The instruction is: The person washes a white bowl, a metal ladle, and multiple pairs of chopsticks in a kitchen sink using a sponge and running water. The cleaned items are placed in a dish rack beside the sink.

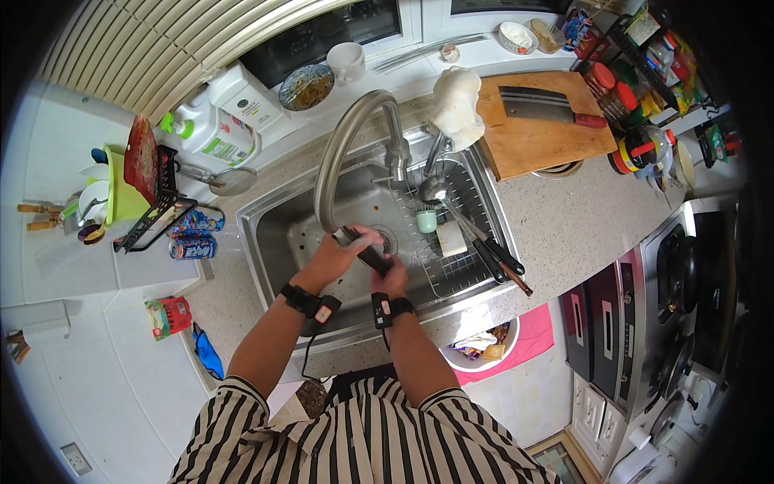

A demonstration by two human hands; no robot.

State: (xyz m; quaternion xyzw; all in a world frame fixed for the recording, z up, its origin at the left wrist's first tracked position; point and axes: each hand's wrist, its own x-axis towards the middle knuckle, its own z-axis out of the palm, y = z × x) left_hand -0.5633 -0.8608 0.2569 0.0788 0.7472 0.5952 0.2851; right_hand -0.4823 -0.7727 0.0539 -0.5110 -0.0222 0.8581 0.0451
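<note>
Over the stainless steel sink (284, 212), both my hands hold a dark, elongated object (376, 261) whose kind I cannot make out. My left hand (338, 257) grips its upper end, just below the mouth of the arched metal faucet (326, 169). The lower end lies in my right hand (390, 278). Behind them the sink drain (387, 239) is partly hidden, and small dark bits lie on the basin floor. On the wire rack (441, 278) to the right are a green-handled brush (426, 220), a pale sponge (451, 238) and a ladle (434, 189) among other long-handled utensils.
A cleaver (538, 106) lies on the wooden cutting board (544, 145) at back right. Two blue cans (193, 247) stand left of the sink. Detergent bottles (221, 136) line the back. Below the counter's front edge is a waste bin (513, 342).
</note>
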